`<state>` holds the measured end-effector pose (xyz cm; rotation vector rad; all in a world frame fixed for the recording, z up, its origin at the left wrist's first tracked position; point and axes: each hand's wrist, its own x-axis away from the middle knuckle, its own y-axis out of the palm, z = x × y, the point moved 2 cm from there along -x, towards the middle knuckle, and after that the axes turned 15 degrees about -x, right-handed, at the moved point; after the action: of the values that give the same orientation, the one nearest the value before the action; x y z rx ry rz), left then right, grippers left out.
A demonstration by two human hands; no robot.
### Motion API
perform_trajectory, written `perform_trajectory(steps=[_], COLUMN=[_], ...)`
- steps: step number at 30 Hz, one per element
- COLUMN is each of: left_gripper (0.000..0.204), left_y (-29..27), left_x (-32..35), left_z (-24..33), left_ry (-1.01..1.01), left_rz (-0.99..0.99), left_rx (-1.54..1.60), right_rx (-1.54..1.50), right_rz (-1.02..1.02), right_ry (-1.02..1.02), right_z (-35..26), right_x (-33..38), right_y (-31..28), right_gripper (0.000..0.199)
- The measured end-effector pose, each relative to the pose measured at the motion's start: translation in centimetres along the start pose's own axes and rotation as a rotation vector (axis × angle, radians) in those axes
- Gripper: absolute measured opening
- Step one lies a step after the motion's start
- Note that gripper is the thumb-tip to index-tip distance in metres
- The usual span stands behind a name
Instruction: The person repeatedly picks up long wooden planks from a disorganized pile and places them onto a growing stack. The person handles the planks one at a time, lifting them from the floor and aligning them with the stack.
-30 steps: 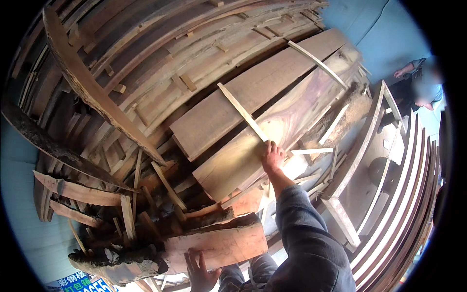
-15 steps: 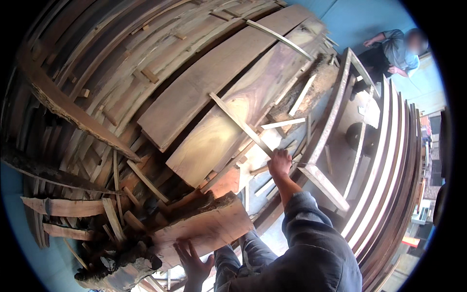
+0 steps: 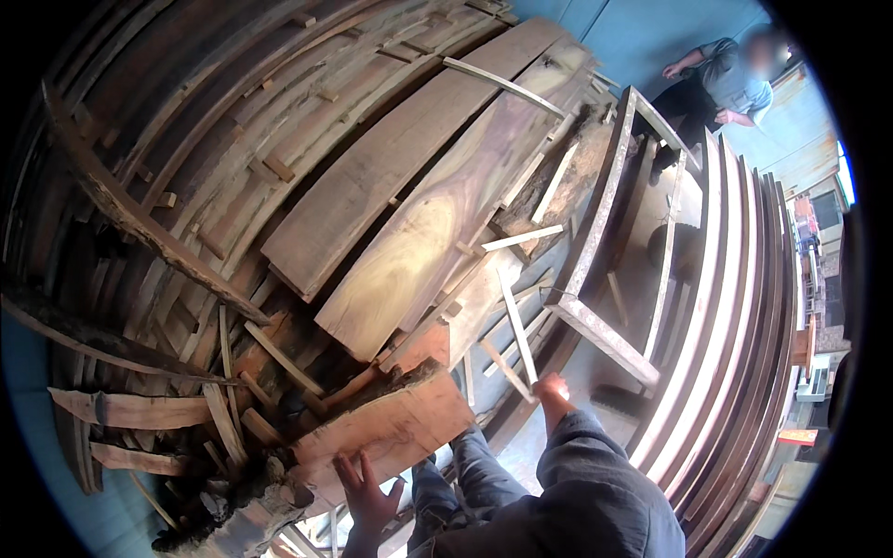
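While the left hand (image 3: 370, 510) splays on a near slab (image 3: 405, 420), the right hand (image 3: 553, 387) apparently grips a stick (image 3: 517, 325) whose handling should need clearance.

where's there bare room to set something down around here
The brown board and the swirl-grained board beside it both show broad bare faces, bordered toward the far end by a pale crosswise strip. It is crowded near the right hand, where loose sticks lie at odd angles, and at lower left around the bark-edged wood.
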<state>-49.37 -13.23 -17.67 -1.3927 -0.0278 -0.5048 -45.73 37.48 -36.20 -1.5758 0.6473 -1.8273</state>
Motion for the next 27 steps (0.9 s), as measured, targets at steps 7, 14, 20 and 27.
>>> perform_trajectory(steps=[7,14,20,27], left_gripper=[0.104,0.106,0.104,0.093], left_y=[-0.5,0.2,0.0,-5.7], left_x=[-0.3,-0.3,-1.2,-19.5], left_z=[0.6,0.1,-0.9,-2.5], left_ry=[-0.043,0.027,-0.14,-0.404], left_rz=[-0.013,0.085,-0.054,-0.038], left_rx=[0.03,-0.015,0.029,0.683], right_rx=[-0.124,-0.299,-0.446,-0.347], right_rz=[-0.149,-0.269,-0.438,-0.367], right_ry=[-0.534,-0.908,-0.981,-0.987], right_z=[-8.9,-19.8,-20.1,-8.1], right_x=[4.9,2.9,9.6,11.2], right_y=[-0.3,3.9,2.6,-2.7], right_gripper=[0.06,0.066,0.056,0.046])
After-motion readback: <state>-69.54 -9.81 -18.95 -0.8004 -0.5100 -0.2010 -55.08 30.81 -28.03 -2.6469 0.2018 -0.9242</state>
